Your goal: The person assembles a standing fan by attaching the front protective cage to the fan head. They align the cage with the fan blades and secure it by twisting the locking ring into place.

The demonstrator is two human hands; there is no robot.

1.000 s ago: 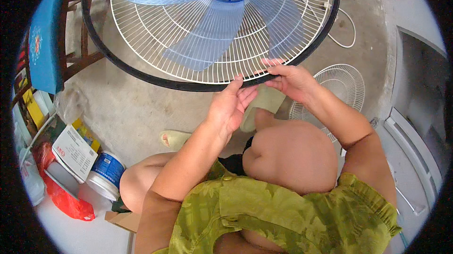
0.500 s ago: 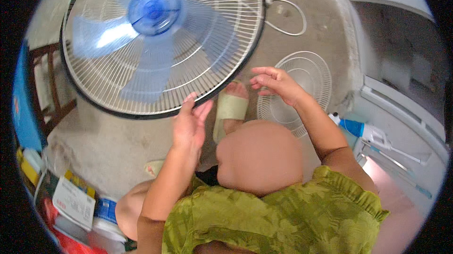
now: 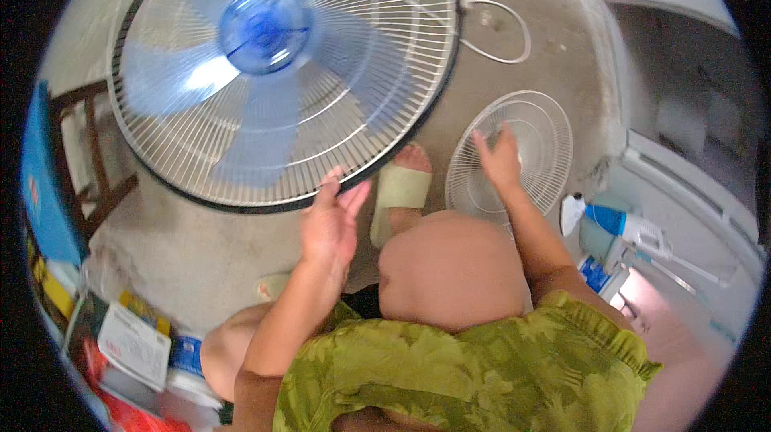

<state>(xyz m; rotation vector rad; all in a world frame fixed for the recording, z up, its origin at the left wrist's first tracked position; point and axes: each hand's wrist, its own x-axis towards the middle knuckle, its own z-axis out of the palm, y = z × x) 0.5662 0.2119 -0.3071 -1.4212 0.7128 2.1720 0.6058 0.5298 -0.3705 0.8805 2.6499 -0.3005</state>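
Note:
A large electric fan (image 3: pixel 267 28) with translucent blue blades, a blue hub and a wire back guard fills the upper left, tilted toward me. My left hand (image 3: pixel 331 223) is at its black lower rim, thumb on the near side and the other fingers around the edge. A white round wire front grille (image 3: pixel 550 139) lies apart on the floor to the right, beyond my knee. Over that grille is my right hand (image 3: pixel 501 160), its thumb and fingers spread and nothing in it. Whether its fingertips touch the wires I cannot tell.
A white cable loop (image 3: pixel 526 42) lies on the concrete floor right of the fan. At far left stand a brown wooden frame (image 3: pixel 96 151) and a blue panel (image 3: pixel 48 183). A white box (image 3: pixel 132 345) sits lower left; a blue-and-white handled appliance (image 3: pixel 606 219) is at right.
My right hand has moved right and away from the fan's rim, over the grille on the floor, with its fingers spreading. My left hand stays at the rim. The whole view has shifted slightly.

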